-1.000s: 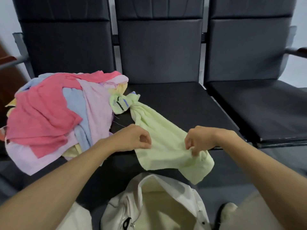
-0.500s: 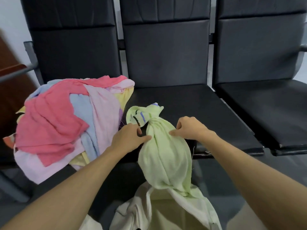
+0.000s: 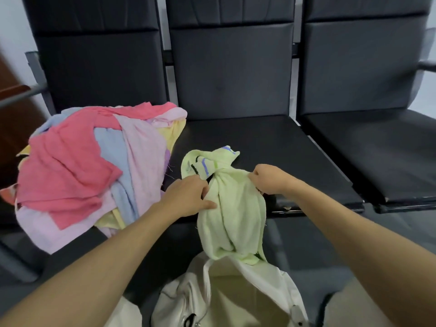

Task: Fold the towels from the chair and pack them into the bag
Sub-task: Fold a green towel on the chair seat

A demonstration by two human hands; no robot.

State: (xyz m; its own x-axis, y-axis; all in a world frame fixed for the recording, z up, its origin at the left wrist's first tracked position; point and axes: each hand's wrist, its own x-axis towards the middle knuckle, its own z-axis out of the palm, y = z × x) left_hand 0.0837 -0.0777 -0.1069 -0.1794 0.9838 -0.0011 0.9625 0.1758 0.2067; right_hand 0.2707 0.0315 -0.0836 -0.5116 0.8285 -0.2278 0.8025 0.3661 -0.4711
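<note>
A pale green towel (image 3: 232, 215) hangs over the front edge of the middle black chair seat (image 3: 259, 142), bunched at a narrow waist with its patterned end lying on the seat. My left hand (image 3: 188, 197) grips the towel's left side at that waist, and my right hand (image 3: 269, 179) pinches its right side. The towel's lower end dangles just above the open white bag (image 3: 236, 296) in front of the seat. A heap of pink, blue, lilac and yellow towels (image 3: 89, 166) lies on the left chair.
Three black padded chairs stand in a row; the right seat (image 3: 377, 149) holds nothing. A metal armrest (image 3: 21, 95) sticks out at the far left and another at the far right. Grey floor lies below the seats.
Both hands have drawn the green towel in from a spread sheet to a gathered bundle and shifted their hold up to its waist. The towel's lower end now hangs over the bag.
</note>
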